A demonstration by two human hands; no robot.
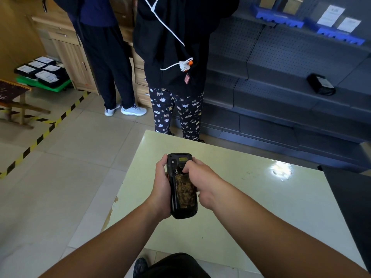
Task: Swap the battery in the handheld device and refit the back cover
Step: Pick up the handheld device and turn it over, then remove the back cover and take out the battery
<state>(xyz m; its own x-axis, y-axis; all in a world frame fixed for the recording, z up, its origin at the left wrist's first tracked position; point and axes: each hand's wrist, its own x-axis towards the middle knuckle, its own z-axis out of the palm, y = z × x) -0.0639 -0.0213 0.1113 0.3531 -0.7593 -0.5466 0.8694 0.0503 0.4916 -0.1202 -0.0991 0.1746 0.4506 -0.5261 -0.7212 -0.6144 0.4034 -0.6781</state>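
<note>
You are holding the handheld device (181,187) in the middle of the frame, above the table (261,207), its long way pointing away from you. Your left hand (161,189) is wrapping its left side, and your right hand (197,177) is gripping from the right, fingers (187,167) pressing near the back cover (185,190) top.

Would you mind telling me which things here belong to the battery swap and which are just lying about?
In the job:
handheld device, back up
left hand cradling it
right hand on its back

Lying about:
black pouch on the grey shelf
green tray of black packs
table
</note>
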